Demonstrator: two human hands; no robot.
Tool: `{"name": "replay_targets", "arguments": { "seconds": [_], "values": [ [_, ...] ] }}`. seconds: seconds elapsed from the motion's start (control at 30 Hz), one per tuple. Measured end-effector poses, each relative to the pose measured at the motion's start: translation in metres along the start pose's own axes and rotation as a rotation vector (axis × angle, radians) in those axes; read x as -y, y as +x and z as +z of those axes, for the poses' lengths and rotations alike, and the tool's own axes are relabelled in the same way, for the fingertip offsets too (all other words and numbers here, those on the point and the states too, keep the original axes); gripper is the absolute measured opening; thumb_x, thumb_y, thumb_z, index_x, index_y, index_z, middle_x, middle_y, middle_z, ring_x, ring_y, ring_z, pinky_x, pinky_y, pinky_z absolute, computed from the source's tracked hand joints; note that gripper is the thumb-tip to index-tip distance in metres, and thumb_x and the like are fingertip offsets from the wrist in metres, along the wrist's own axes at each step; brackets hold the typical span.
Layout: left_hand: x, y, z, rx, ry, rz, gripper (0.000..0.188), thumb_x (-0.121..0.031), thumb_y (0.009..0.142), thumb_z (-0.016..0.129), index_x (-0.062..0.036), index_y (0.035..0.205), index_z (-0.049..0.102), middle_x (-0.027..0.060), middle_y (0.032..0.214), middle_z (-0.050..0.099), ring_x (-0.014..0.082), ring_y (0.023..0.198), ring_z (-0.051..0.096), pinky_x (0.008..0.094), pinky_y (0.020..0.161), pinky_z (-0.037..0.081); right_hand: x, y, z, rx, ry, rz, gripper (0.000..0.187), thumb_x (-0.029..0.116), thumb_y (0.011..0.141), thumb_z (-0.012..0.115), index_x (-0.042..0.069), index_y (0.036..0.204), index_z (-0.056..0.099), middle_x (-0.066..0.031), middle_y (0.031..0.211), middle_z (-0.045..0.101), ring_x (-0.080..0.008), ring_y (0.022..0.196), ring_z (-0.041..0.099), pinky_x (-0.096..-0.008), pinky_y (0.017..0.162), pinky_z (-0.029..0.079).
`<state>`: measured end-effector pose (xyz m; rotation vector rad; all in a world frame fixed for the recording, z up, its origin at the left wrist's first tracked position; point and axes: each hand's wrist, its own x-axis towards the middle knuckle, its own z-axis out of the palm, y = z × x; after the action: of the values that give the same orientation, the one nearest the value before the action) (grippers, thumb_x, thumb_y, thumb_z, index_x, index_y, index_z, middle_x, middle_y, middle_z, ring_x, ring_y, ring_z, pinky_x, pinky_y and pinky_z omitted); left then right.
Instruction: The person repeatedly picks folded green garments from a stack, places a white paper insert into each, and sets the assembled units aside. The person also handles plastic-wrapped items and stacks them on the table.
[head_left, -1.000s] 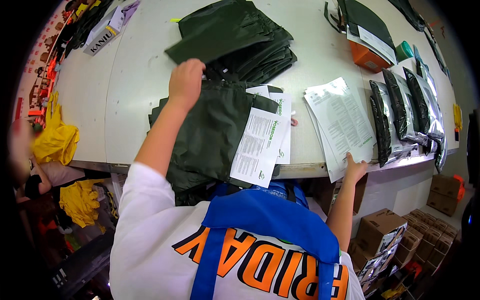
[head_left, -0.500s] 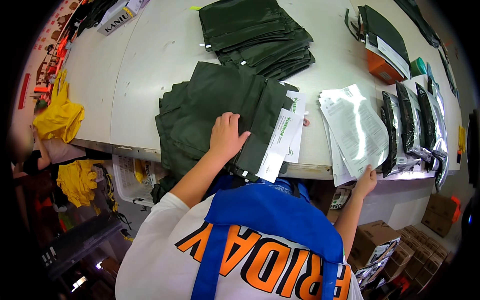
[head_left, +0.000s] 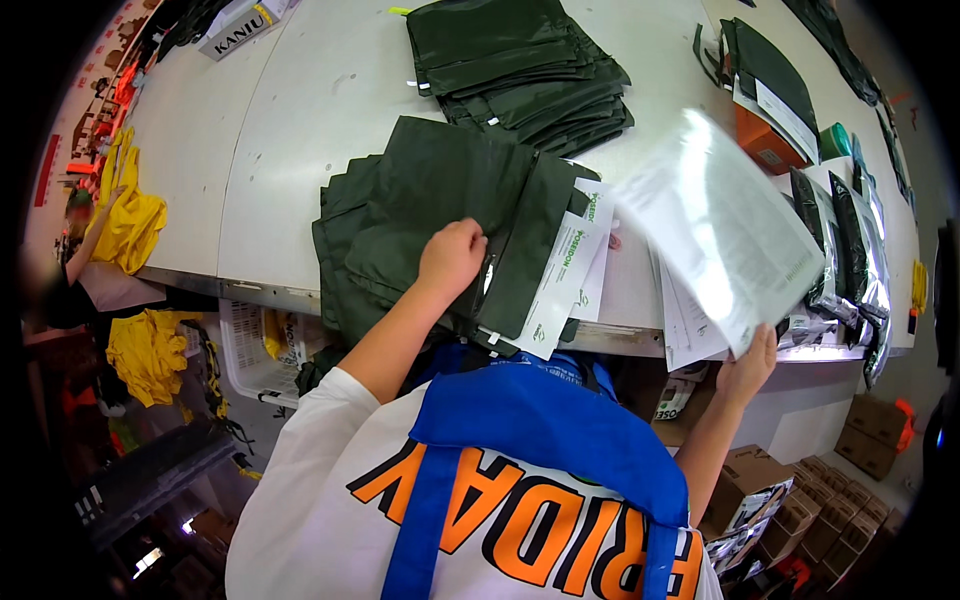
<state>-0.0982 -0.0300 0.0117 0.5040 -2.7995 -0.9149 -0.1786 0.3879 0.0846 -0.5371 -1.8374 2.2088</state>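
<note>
My left hand (head_left: pixel 452 262) rests on the top of a fanned stack of dark green fabric pouches (head_left: pixel 440 170), its fingers curled and pinching the cloth beside a slit-like opening. White cards with green print (head_left: pixel 553 290) stick out from the right side of this stack. Over at the right, my right hand (head_left: pixel 748 368) grips a printed sheet (head_left: pixel 740 240) by its lower corner. The sheet is raised and tilted, with a glossy glare and motion blur. Below it, more white sheets (head_left: pixel 685 325) lie at the table's front edge.
Another pile of dark green pouches (head_left: pixel 530 75) lies farther back. Black-and-clear plastic packets (head_left: pixel 850 240) line the right side, near an orange box (head_left: pixel 765 140). At the far left another person's hand (head_left: pixel 108 205) touches a yellow garment (head_left: pixel 140 230). Cardboard boxes (head_left: pixel 745 480) stand below the table.
My right hand has lifted the top sheet off the pile and moved it right and up. My left hand's fingers have gone from spread flat to curled on the pouch.
</note>
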Motion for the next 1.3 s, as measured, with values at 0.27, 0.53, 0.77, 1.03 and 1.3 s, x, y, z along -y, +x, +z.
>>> {"name": "replay_targets", "arguments": {
  "seconds": [0.27, 0.53, 0.77, 1.03, 1.3],
  "values": [
    [-0.03, 0.005, -0.053, -0.071, -0.234, 0.053, 0.013, -0.008, 0.083, 0.061, -0.0012, 0.081, 0.05, 0.0107, 0.067, 0.053, 0.021, 0.056, 0.051, 0.0318, 0.054, 0.041, 0.003, -0.014, 0.052, 0.488, -0.416, 0.159, 0.023, 0.012, 0.094, 0.054, -0.007, 0.103, 0.062, -0.0029, 0.091, 0.064, -0.0067, 0.081, 0.054, -0.0206, 0.072, 0.043],
    [-0.047, 0.002, -0.044, 0.124, -0.273, 0.118, 0.013, -0.009, 0.084, 0.059, -0.002, 0.081, 0.049, 0.0116, 0.071, 0.053, 0.0247, 0.06, 0.052, 0.0362, 0.055, 0.041, -0.061, -0.066, 0.127, 0.671, -0.739, 0.092, 0.042, 0.023, 0.093, 0.058, -0.009, 0.119, 0.055, -0.0204, 0.114, 0.063, -0.0231, 0.107, 0.058, -0.0312, 0.095, 0.042],
    [-0.025, 0.023, -0.042, 0.256, -0.126, 0.145, 0.013, -0.017, 0.084, 0.06, -0.0052, 0.087, 0.055, 0.0101, 0.076, 0.057, 0.0284, 0.071, 0.057, 0.0387, 0.063, 0.045, -0.081, -0.064, 0.133, 0.661, -0.753, 0.272, 0.037, 0.023, 0.091, 0.059, 0.001, 0.122, 0.053, -0.0106, 0.082, 0.065, -0.0226, 0.079, 0.061, -0.0354, 0.075, 0.049],
    [0.038, 0.174, -0.034, 0.132, 0.619, 0.086, 0.037, -0.033, 0.088, 0.055, -0.0184, 0.122, 0.059, 0.0097, 0.153, 0.021, 0.0311, 0.14, 0.023, 0.0511, 0.1, 0.038, -0.094, 0.016, 0.018, -0.238, -1.523, -0.108, 0.088, 0.049, 0.072, 0.075, -0.002, 0.133, 0.038, -0.0232, 0.127, 0.046, -0.0389, 0.116, 0.043, -0.0464, 0.097, 0.039],
    [0.098, 0.234, -0.019, 0.056, 0.619, 0.207, 0.029, -0.019, 0.088, 0.053, -0.0084, 0.114, 0.061, 0.0079, 0.126, 0.056, 0.0268, 0.115, 0.053, 0.0445, 0.089, 0.047, -0.085, 0.025, 0.011, -0.282, -1.34, 0.162, 0.099, 0.037, 0.061, 0.084, -0.003, 0.136, 0.034, -0.0278, 0.124, 0.047, -0.0429, 0.117, 0.044, -0.0496, 0.097, 0.039]
  ]
}}
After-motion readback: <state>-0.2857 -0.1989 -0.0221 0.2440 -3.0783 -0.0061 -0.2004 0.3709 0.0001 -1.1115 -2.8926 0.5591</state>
